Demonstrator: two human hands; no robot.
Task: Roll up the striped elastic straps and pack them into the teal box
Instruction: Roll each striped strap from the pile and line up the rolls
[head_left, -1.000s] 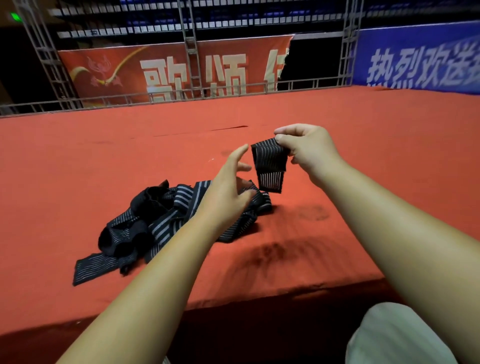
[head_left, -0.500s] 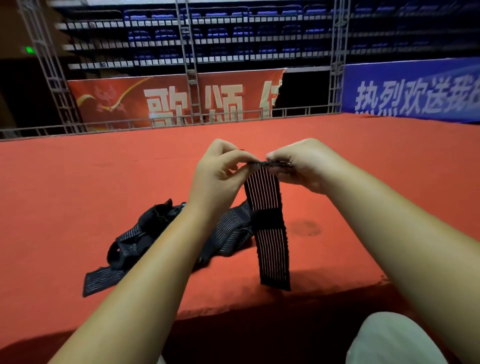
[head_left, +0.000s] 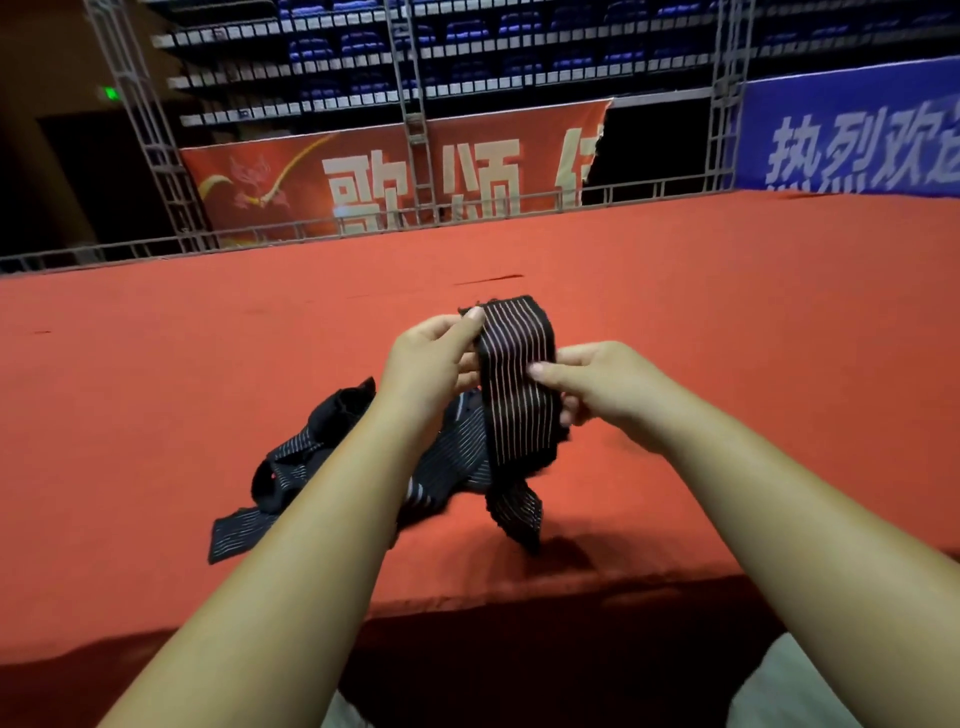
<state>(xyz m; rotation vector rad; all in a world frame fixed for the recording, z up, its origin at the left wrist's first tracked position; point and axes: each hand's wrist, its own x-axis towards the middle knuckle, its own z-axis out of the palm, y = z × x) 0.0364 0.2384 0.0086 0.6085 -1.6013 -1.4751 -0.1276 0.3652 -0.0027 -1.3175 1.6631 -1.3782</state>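
The red carpeted stage (head_left: 727, 364) fills the view as before. The loose pile of striped straps (head_left: 311, 457) lies on it at about 8 o'clock from the hands, unmoved.

The held strap (head_left: 519, 395) has changed. Half a second ago it hung flat from a pinched top edge. Now its upper end stands above the fingers at 12 o'clock, and its tail lies twisted on the stage at 6 o'clock. It is black with thin pale lengthwise stripes (they look pinkish in this light).

The left hand (head_left: 431, 364) pinches the strap's upper left edge. The right hand (head_left: 602, 384) has dropped lower and grips the right edge, thumb pressed on the striped face.
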